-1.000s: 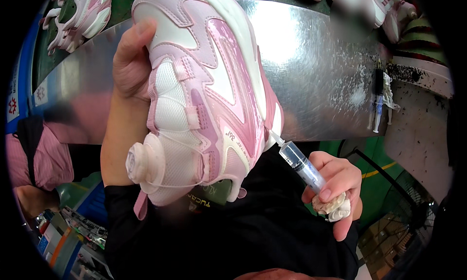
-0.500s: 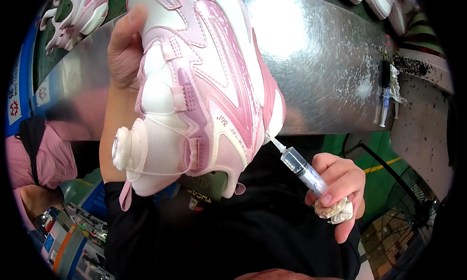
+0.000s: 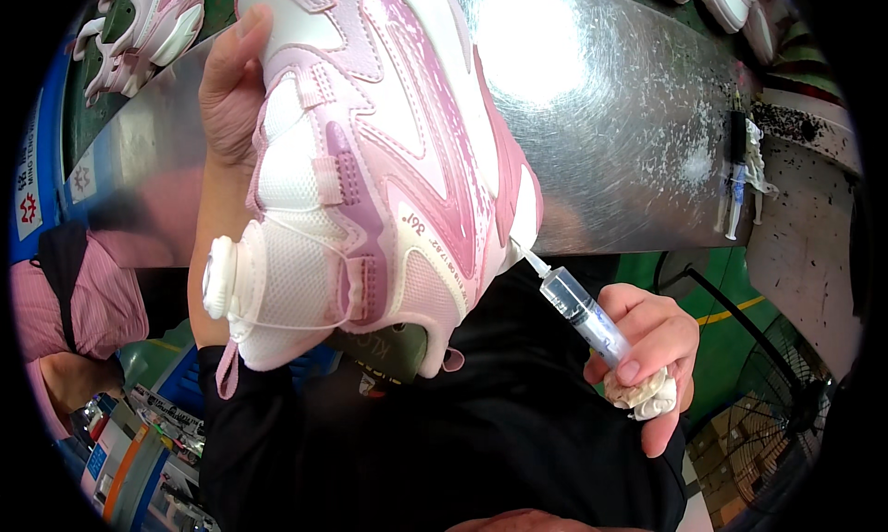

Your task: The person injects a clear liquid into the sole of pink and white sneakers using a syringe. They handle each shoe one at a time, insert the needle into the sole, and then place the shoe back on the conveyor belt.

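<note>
A pink and white sneaker (image 3: 407, 153) with a white lacing dial (image 3: 222, 278) hangs tilted in front of me, heel toward my body. My left hand (image 3: 233, 88) is closed around its toe end, the fingers partly hidden behind the shoe. In my right hand (image 3: 652, 347) is a clear plastic syringe (image 3: 585, 312), partly filled. Its narrow tip meets the seam between upper and sole near the heel. A crumpled whitish wad (image 3: 640, 393) sits at the syringe's rear end, among my fingers.
A shiny metal tabletop (image 3: 610, 97) lies beyond the shoe. Further syringes (image 3: 736, 185) rest on its right side. More pink and white sneakers (image 3: 153, 32) stand far left, others (image 3: 726, 5) far right. A black fan (image 3: 777, 421) is at lower right; another person's arm (image 3: 79, 379) shows at left.
The sneaker has tilted slightly and shifted a little left. The syringe and my right hand have moved slightly right, the tip staying at the sole seam.
</note>
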Action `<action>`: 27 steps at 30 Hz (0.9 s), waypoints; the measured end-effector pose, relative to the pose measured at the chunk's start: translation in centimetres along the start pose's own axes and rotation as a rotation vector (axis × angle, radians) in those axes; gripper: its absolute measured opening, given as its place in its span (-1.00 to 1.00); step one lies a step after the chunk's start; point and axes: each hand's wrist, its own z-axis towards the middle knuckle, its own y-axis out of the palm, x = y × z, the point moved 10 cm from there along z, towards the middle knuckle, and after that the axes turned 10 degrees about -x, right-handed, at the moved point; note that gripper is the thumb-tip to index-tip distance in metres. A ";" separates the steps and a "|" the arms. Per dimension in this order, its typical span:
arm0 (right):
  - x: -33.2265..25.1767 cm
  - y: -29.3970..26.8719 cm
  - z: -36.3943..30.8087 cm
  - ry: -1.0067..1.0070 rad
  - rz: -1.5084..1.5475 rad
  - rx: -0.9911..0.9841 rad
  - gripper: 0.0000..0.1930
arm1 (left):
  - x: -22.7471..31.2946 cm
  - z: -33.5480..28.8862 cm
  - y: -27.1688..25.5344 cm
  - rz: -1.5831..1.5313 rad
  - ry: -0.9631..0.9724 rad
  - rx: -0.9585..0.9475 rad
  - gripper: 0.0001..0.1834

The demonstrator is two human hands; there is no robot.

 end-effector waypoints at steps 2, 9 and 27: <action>0.1 0.1 0.0 -0.003 0.005 0.002 -0.36 | -0.1 -0.1 0.4 -0.006 0.000 0.025 -0.68; 0.0 0.6 0.1 0.001 -0.001 -0.016 -0.37 | 0.0 0.1 0.3 0.004 0.010 0.024 -0.69; 0.5 0.6 -1.1 -0.028 -0.110 -0.026 -0.36 | -0.3 -1.5 -0.6 0.040 -0.057 0.213 -0.65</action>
